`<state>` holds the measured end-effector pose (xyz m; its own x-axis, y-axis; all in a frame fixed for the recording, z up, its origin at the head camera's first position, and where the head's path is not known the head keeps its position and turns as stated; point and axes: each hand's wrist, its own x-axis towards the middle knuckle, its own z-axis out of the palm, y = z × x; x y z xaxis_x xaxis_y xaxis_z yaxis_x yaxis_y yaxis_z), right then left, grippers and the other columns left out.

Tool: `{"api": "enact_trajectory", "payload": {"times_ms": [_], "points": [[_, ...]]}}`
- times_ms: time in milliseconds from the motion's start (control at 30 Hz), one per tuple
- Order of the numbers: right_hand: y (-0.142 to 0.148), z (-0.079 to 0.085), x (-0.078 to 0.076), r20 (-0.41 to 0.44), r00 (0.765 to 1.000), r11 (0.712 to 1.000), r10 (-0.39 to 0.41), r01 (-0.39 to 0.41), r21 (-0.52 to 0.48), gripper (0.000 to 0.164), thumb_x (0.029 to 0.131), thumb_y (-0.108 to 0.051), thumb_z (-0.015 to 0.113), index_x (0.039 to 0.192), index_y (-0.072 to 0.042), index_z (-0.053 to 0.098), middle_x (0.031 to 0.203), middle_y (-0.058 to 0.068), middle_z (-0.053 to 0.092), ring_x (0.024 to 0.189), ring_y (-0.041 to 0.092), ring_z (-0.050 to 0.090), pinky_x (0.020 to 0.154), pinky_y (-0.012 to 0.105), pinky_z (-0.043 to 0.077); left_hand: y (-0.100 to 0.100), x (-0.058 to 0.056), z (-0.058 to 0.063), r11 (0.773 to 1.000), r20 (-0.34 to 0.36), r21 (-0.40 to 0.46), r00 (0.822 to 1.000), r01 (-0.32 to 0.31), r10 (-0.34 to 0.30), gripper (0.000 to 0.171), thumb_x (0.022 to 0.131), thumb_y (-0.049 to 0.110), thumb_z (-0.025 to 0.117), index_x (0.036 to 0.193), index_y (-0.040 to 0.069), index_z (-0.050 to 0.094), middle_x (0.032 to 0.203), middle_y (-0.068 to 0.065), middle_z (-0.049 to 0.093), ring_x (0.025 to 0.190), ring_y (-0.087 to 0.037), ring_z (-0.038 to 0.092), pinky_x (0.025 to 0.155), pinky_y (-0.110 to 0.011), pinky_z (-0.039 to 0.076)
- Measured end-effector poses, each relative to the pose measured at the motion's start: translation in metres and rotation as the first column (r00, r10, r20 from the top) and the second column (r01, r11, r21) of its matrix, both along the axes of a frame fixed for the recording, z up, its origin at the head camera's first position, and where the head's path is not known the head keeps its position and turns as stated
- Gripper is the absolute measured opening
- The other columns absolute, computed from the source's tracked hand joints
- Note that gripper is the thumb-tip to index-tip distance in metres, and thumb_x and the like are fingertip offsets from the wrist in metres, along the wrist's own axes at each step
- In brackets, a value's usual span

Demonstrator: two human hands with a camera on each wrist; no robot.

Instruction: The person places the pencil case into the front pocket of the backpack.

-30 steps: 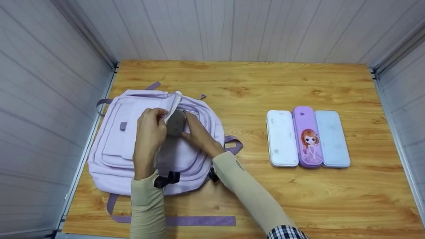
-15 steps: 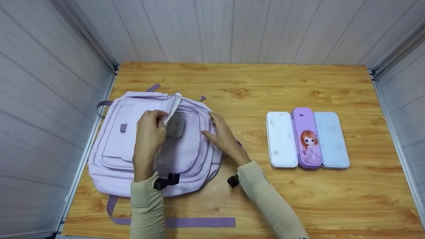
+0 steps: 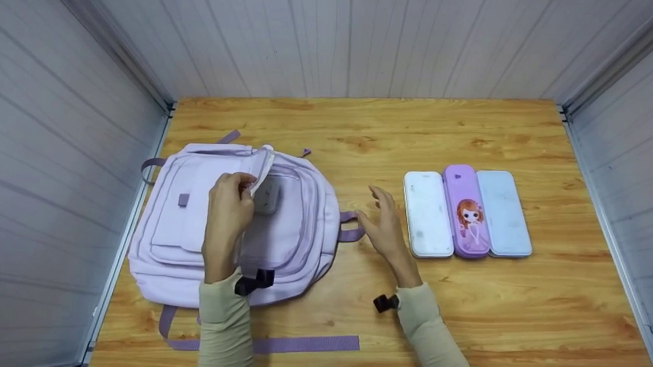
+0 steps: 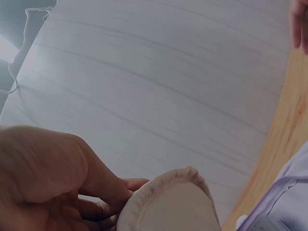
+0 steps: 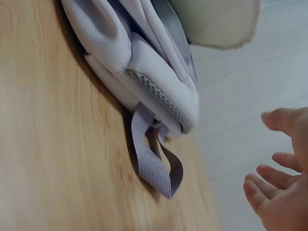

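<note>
1. The backpack (image 3: 194, 228) lies at 9 o'clock on the desk (image 3: 354, 315). The left hand (image 3: 229, 204) has a narrow grip, pinching the flap (image 3: 263, 170), presumably so the pocket gapes toward 3 o'clock.
2. A greyish case (image 3: 268, 195) sits inside, partly under that flap; its shaded place hides its true colour.
3. The right hand (image 3: 385, 226) is empty, its grip wide, between the backpack and three cases at 3 o'clock: white (image 3: 428, 214), purple (image 3: 462, 188), pale blue (image 3: 503, 211). Their side-by-side row probably makes them easy to reach.
4. From the head, the right thumb seems to meet the carry loop (image 3: 351, 236); the right wrist view shows them apart.
5. Only the left wrist view bares the flap's broad pale face.
</note>
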<state>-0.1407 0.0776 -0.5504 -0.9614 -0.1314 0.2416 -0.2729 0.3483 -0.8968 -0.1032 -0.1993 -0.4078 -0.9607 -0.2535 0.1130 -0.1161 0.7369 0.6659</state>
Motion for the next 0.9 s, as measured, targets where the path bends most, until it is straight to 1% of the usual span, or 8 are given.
{"api": "enact_trajectory", "payload": {"times_ms": [100, 233, 367, 433, 567, 700, 767, 900], "points": [[0.01, -0.001, 0.006, -0.002, 0.998, 0.998, -0.059, 0.059, 0.003, 0.059, 0.087, -0.013, 0.068, 0.138, 0.002, 0.043, 0.137, 0.019, 0.045, 0.125, 0.032, 0.044, 0.104, 0.049, 0.037, 0.0, 0.0, 0.0, 1.0, 0.0, -0.006, 1.0, 0.003, -0.003, 0.023, 0.087, -0.006, 0.049, 0.102, -0.006, 0.067, 0.095, -0.02, 0.06, 0.089, -0.031, 0.056, 0.081, -0.042, 0.044], [0.025, -0.004, 0.016, -0.003, 0.991, 0.991, -0.13, 0.13, 0.005, 0.06, 0.086, -0.012, 0.068, 0.138, 0.002, 0.042, 0.137, 0.02, 0.044, 0.126, 0.034, 0.043, 0.105, 0.049, 0.036, 0.0, 0.0, 0.001, 1.0, 0.017, -0.01, 1.0, -0.003, 0.003, 0.023, 0.087, -0.005, 0.049, 0.103, -0.005, 0.066, 0.095, -0.019, 0.06, 0.088, -0.03, 0.055, 0.08, -0.041, 0.043], [0.042, -0.013, 0.024, -0.011, 0.974, 0.974, -0.226, 0.226, 0.02, 0.06, 0.084, -0.009, 0.07, 0.136, 0.003, 0.043, 0.135, 0.021, 0.046, 0.125, 0.034, 0.044, 0.105, 0.046, 0.036, 0.0, -0.001, 0.002, 1.0, 0.032, -0.002, 0.999, -0.005, 0.005, 0.024, 0.088, -0.005, 0.049, 0.103, -0.005, 0.066, 0.096, -0.018, 0.06, 0.089, -0.03, 0.055, 0.081, -0.04, 0.043], [0.05, -0.017, 0.03, 0.002, 0.962, 0.962, -0.272, 0.272, 0.014, 0.06, 0.083, -0.007, 0.07, 0.136, 0.003, 0.044, 0.134, 0.021, 0.046, 0.126, 0.033, 0.044, 0.106, 0.046, 0.034, 0.0, 0.0, 0.002, 1.0, 0.026, 0.0, 1.0, -0.004, 0.004, 0.024, 0.088, -0.005, 0.048, 0.103, -0.006, 0.066, 0.096, -0.018, 0.06, 0.09, -0.03, 0.055, 0.081, -0.04, 0.043], [0.066, -0.025, 0.042, 0.014, 0.933, 0.933, -0.36, 0.359, 0.036, 0.06, 0.082, -0.005, 0.07, 0.135, 0.004, 0.044, 0.134, 0.023, 0.046, 0.127, 0.036, 0.042, 0.108, 0.048, 0.031, -0.001, 0.0, 0.001, 1.0, 0.008, -0.001, 1.0, -0.004, 0.004, 0.024, 0.087, -0.007, 0.049, 0.102, -0.006, 0.066, 0.095, -0.019, 0.06, 0.089, -0.03, 0.055, 0.081, -0.04, 0.043], [0.078, -0.036, 0.053, -0.011, 0.901, 0.897, -0.433, 0.432, 0.099, 0.06, 0.08, -0.007, 0.072, 0.133, 0.005, 0.046, 0.132, 0.025, 0.047, 0.125, 0.038, 0.041, 0.109, 0.049, 0.028, -0.001, -0.001, 0.0, 1.0, 0.003, 0.0, 1.0, -0.005, 0.005, 0.024, 0.087, -0.007, 0.048, 0.103, -0.006, 0.067, 0.094, -0.02, 0.06, 0.089, -0.031, 0.055, 0.081, -0.041, 0.043], [0.082, -0.042, 0.059, -0.036, 0.882, 0.873, -0.47, 0.47, 0.128, 0.061, 0.079, -0.008, 0.073, 0.132, 0.005, 0.047, 0.131, 0.025, 0.047, 0.124, 0.039, 0.041, 0.108, 0.05, 0.027, -0.001, 0.0, 0.0, 1.0, 0.005, 0.001, 1.0, -0.009, 0.009, 0.025, 0.087, -0.007, 0.048, 0.103, -0.006, 0.067, 0.095, -0.02, 0.06, 0.089, -0.031, 0.055, 0.081, -0.041, 0.043], [0.088, -0.054, 0.069, -0.057, 0.843, 0.83, -0.535, 0.537, 0.15, 0.066, 0.074, -0.006, 0.076, 0.131, 0.007, 0.046, 0.131, 0.027, 0.044, 0.125, 0.041, 0.037, 0.109, 0.052, 0.024, -0.002, 0.0, 0.0, 1.0, 0.003, 0.002, 1.0, -0.009, 0.009, 0.024, 0.086, -0.007, 0.049, 0.103, -0.006, 0.067, 0.095, -0.02, 0.06, 0.089, -0.031, 0.055, 0.081, -0.042, 0.043]]}}
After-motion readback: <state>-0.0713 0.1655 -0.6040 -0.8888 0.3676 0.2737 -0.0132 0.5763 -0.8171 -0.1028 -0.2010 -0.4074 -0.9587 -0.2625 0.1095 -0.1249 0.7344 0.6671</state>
